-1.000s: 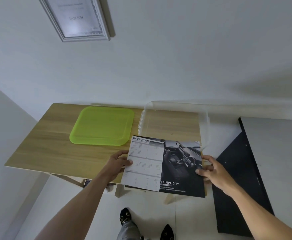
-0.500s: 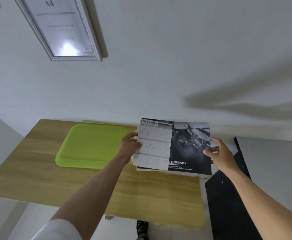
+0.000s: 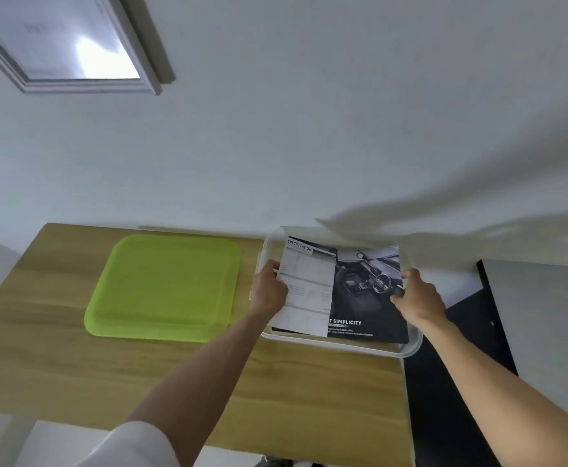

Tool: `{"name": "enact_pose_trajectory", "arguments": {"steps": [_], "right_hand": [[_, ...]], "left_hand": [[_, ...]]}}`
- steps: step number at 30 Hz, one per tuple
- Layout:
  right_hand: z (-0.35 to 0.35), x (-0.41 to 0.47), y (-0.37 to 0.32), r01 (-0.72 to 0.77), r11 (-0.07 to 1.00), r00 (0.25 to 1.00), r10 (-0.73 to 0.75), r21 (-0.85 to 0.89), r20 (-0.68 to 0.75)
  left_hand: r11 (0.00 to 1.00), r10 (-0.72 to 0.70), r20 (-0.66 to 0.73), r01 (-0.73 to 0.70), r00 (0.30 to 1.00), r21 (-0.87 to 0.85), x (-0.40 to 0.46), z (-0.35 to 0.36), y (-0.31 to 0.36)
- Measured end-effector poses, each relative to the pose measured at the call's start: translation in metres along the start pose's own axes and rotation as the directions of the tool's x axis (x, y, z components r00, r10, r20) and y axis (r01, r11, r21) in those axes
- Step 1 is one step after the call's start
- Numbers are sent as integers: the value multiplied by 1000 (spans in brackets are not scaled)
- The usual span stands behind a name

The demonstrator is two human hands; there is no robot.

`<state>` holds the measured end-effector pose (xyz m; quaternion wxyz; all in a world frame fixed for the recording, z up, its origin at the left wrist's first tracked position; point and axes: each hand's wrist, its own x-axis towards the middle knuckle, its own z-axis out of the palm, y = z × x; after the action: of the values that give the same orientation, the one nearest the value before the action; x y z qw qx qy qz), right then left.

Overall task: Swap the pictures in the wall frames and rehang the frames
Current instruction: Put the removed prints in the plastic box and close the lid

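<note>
A: Clear plastic bin (image 3: 410, 348) on the right end of a wooden table (image 3: 73, 365), and a printed picture (image 3: 339, 291) held over its opening. Who has it?

B: A person, both hands. The left hand (image 3: 270, 291) pinches the pale "SPECIFICATION" edge, fingers curled around the sheet; the right hand (image 3: 417, 298) grips the dark car-interior side the same way.

A: And the surroundings?

B: A lime-green lid (image 3: 164, 288) lies flat on the table, just left of the bin. A white wall frame (image 3: 73, 45) hangs on the wall at upper left, its glass glaring. A black panel (image 3: 461, 382) sits to the table's right.
</note>
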<state>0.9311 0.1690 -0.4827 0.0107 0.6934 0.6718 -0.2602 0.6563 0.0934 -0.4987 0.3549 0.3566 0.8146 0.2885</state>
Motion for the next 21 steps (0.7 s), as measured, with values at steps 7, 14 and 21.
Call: {"name": "enact_pose_trajectory", "arguments": {"steps": [7,14,21], "right_hand": [[10,3,-19,39,931,997,-9,-364,83],[14,-2,-27,108,836,992,-55,-538,114],[11,-13,-37,131,845,991,-110,-518,71]], "left_hand": [[936,-39,11,33,999,352,3,18,-1],[843,8,25,-20,1000,538,2,23,-4],[806,143,44,-142,989,575,-7,17,-3]]}}
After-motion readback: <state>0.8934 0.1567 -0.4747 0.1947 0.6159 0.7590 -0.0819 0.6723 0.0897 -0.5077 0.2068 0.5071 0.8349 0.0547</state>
